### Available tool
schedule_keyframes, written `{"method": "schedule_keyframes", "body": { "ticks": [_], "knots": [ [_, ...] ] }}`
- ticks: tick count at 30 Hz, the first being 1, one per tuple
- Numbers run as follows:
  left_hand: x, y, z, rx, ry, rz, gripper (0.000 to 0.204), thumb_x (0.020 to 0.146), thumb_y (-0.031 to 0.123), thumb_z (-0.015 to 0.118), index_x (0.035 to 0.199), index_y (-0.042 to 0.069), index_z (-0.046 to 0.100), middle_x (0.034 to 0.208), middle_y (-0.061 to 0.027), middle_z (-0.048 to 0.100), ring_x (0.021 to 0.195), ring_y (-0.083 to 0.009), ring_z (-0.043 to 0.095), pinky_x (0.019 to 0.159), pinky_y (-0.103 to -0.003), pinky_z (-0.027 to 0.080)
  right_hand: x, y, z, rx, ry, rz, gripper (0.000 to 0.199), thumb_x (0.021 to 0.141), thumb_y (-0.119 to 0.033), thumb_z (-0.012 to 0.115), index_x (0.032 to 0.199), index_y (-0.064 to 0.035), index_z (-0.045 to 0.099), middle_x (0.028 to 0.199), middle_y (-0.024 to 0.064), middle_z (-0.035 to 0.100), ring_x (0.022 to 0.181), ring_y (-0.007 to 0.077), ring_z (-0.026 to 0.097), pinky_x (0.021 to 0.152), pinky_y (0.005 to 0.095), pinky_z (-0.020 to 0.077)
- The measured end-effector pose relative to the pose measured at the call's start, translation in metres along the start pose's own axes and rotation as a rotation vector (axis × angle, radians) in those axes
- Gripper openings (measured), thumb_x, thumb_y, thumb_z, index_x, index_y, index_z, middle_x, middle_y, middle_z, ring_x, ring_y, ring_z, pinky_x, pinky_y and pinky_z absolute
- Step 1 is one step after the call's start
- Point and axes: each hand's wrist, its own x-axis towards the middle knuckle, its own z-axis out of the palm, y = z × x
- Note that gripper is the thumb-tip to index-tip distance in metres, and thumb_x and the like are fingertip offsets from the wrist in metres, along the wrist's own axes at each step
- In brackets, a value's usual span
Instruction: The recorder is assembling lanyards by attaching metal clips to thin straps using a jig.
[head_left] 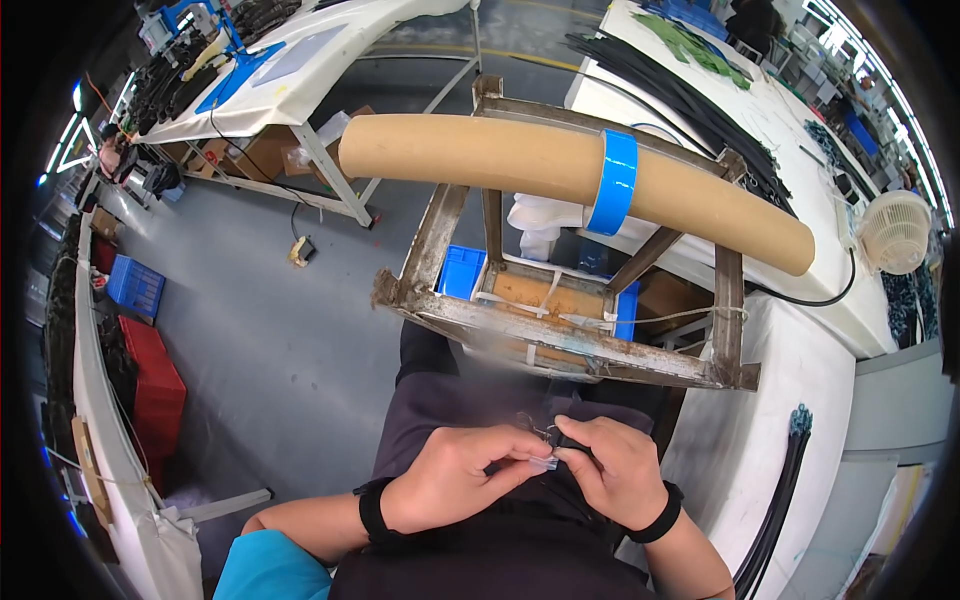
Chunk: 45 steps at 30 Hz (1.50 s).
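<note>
Close together above my dark-clothed lap, both hands are closed in a pinch. My left hand (455, 478) holds a small clear, shiny piece (543, 462) between thumb and forefinger. My right hand (615, 468) pinches at the other side of it, its fingertips almost touching the left ones. A thin dark loop or wire stands up between the fingertips, too small to make out. What the right fingers hold is partly hidden. Beyond my hands stands a worn metal frame (560, 338) with a long brown cardboard tube (470, 148) across its top. A blue band (613, 183) wraps the tube.
White-covered table (750, 345) at my right bears a bundle of black strands (783, 500). Further along are black strips (690, 115) and a white basket-like fan (893, 232). Left are a red bin (150, 390), a blue crate (135, 287) and another table (300, 95).
</note>
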Motion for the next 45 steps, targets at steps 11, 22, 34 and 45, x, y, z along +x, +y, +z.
{"method": "schedule_keyframes", "body": {
  "ticks": [11,22,34,45],
  "knots": [
    [0.026,-0.026,0.007,0.020,0.079,0.162,0.012,0.084,0.002,0.068,0.093,0.004,0.059,0.090,-0.0036,0.058,0.085,-0.0087,0.057,0.066,-0.024,0.048,-0.002,0.007,0.003,0.044,-0.006,-0.011,0.029,0.075,-0.005,0.071,0.102,-0.0002,0.061,0.075,0.0126,0.061,0.064,0.0289,0.060,0.057,0.0347,0.0488],
    [0.021,-0.032,0.018,-0.509,0.005,-0.253,0.023,0.088,-0.003,0.060,0.099,0.008,0.043,0.082,0.0006,0.058,0.077,-0.0039,0.056,0.068,-0.019,0.045,-0.022,0.008,0.019,-0.191,0.137,-0.155,0.032,0.071,-0.013,0.077,0.099,-0.0043,0.062,0.082,0.0063,0.062,0.070,0.0230,0.062,0.060,0.0317,0.0506],
    [0.043,-0.033,0.007,-0.299,-0.132,-0.158,0.011,0.089,0.006,0.063,0.096,-0.002,0.066,0.091,-0.0062,0.067,0.083,-0.0078,0.062,0.073,-0.021,0.050,-0.013,0.007,-0.005,0.019,-0.014,0.024,0.014,0.078,-0.011,0.072,0.085,-0.0024,0.063,0.073,0.0097,0.059,0.060,0.0268,0.059,0.053,0.0336,0.0470],
    [0.024,-0.020,0.006,-0.178,-0.078,-0.191,0.010,0.087,0.007,0.067,0.094,-0.001,0.067,0.082,-0.0053,0.067,0.066,-0.0028,0.058,0.043,-0.019,0.041,-0.006,0.010,-0.007,0.186,-0.093,0.294,0.021,0.079,-0.016,0.073,0.090,-0.0017,0.063,0.079,0.0115,0.065,0.067,0.0256,0.063,0.057,0.0304,0.0501]
  ]
}}
